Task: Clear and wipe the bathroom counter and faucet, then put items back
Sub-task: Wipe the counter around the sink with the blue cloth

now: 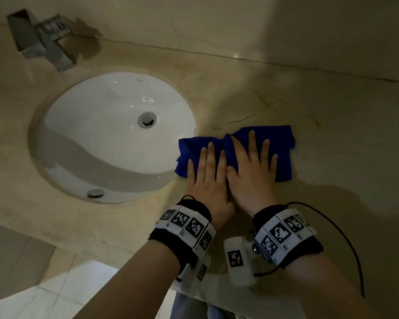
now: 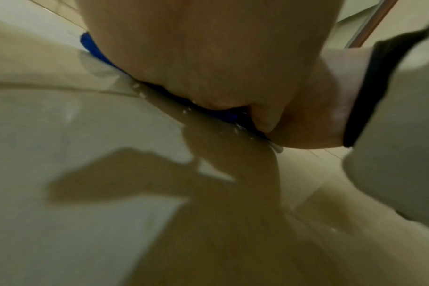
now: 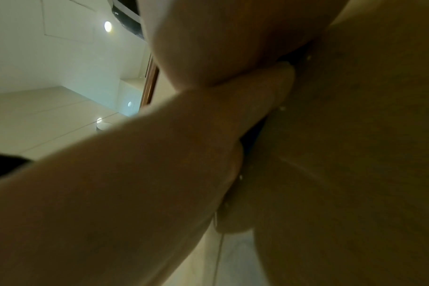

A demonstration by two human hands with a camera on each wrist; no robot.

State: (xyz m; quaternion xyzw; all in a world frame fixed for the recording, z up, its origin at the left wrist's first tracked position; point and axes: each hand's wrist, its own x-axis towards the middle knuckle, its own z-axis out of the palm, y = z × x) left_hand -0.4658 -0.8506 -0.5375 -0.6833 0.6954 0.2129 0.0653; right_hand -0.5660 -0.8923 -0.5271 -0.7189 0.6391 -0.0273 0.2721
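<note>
both my left hand [image 1: 207, 173] and right hand [image 1: 251, 171] press flat, fingers straight, on the blue cloth [image 1: 279, 146] on the table [image 1: 309, 107]; soft, limp, light; pinch any edge.

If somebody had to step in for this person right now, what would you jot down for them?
Left hand: flat, fingers straight, pressing the blue cloth.
Right hand: flat beside it, pressing the same cloth.
The cloth lies on the beige stone counter, just right of the round white sink, its left edge at the basin rim. The square metal faucet stands behind the sink, untouched at this moment.
Done: no loose items show on the visible counter.
Left: finish wiping the counter, probably the faucet too, then bring the items back. Which parts are already wiped I cannot tell.
</note>
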